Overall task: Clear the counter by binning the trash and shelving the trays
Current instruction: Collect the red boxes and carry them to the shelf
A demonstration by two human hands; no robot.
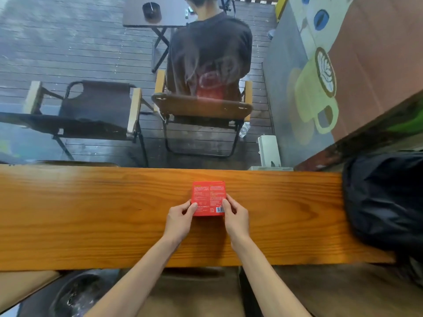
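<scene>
Both our hands hold one red box [208, 197] on the wooden surface [91, 213]: the left hand [179, 217] pinches its near left corner, the right hand [235, 216] its near right corner. At the right end of this surface lies a black bag [384, 202].

Glossy varnished wood counter [91, 213]; cardboard box [208, 195].

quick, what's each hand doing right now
Left hand: holding the left edge of the red box.
Right hand: holding its right edge.
</scene>
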